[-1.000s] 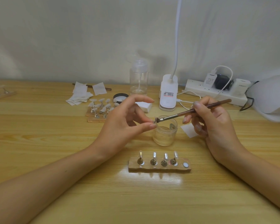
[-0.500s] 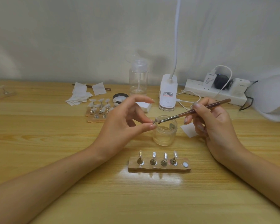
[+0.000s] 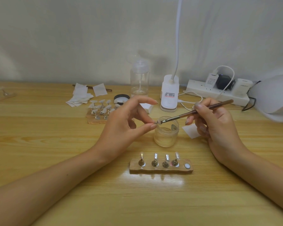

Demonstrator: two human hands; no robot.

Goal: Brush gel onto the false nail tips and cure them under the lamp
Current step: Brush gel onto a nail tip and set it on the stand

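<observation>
Left hand (image 3: 126, 121) sits just left of the jar (image 3: 166, 136), thumb and a fingertip pinching a tiny nail tip (image 3: 157, 122) over its rim, index finger lifted. Right hand (image 3: 216, 121), just right of the jar, grips the brush (image 3: 196, 112) pen-style. Both forearms angle in toward the jar from its near side.

Over the glass jar (image 3: 166, 137) mid-table (image 3: 39, 144), the left hand (image 3: 126, 126) pinches a nail tip (image 3: 157, 122); the right hand (image 3: 216, 126) holds a brush (image 3: 196, 112), its bristles touching the tip. A white curing lamp (image 3: 274, 98) sits at the table's right edge.
</observation>
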